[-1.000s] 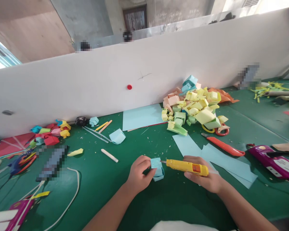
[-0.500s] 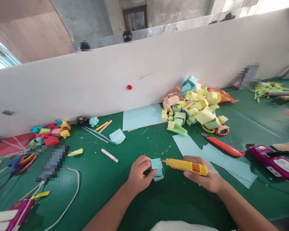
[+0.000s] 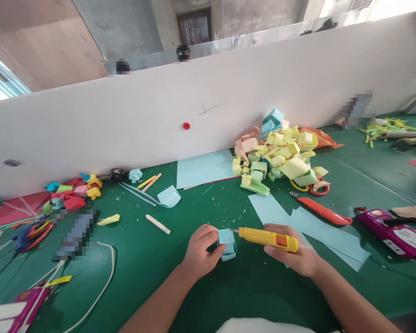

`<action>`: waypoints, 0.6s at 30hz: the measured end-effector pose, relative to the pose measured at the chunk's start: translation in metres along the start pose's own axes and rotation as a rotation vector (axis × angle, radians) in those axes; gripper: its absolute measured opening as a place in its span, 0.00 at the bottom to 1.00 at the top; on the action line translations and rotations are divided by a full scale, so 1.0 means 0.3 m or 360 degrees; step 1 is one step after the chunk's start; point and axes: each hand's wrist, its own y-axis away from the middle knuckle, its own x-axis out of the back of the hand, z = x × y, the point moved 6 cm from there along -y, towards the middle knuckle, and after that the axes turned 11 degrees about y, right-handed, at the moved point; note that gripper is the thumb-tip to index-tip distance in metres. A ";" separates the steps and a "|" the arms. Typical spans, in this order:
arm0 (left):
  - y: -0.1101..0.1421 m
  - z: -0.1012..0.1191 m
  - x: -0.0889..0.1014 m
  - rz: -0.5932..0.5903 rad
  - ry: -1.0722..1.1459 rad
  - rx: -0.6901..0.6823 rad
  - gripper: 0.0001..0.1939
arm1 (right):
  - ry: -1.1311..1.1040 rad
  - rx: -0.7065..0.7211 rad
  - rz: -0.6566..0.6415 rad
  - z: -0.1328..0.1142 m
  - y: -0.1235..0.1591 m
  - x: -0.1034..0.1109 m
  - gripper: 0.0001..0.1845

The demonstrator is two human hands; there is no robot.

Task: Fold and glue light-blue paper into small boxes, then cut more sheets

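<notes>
Between the thumb and fingers of my left hand [image 3: 203, 247] is a small light-blue folded paper piece [image 3: 226, 237], with an open, box-like part hanging under its flat top. My right hand [image 3: 291, 256] is closed around a yellow hot glue gun [image 3: 263, 237], its handle largely hidden by the palm. A clear stick shows at the gun's back end. The thin metal nozzle points left and meets, or nearly meets, the right edge of the paper piece; I cannot tell if it touches. Light-blue paper strips [image 3: 327, 233] lie beyond my right hand.
A heap of folded paper pieces [image 3: 284, 152] leans by the white partition [image 3: 125, 120]. On the right are a red-handled utility knife [image 3: 327, 210] and a purple device [image 3: 390, 231]. A chalk-like stick [image 3: 157, 224], clear sticks [image 3: 138, 194] and a white cable [image 3: 111, 263] lie left.
Hardly anything differs. The paper piece in my left hand has shifted very slightly right, and the glue gun stays in nearly the same spot.
</notes>
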 end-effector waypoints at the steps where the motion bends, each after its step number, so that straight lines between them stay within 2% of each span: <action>1: 0.000 -0.001 0.000 0.0001 -0.0001 0.0001 0.10 | -0.0011 -0.0003 -0.0015 0.000 -0.001 -0.001 0.23; 10: -0.003 0.003 -0.001 0.0019 -0.0006 0.0000 0.10 | -0.0028 -0.0037 -0.0062 0.009 0.001 -0.009 0.23; 18: -0.006 0.006 0.000 0.0035 -0.0014 -0.0003 0.09 | 0.0076 0.0046 -0.0112 -0.002 -0.006 -0.008 0.23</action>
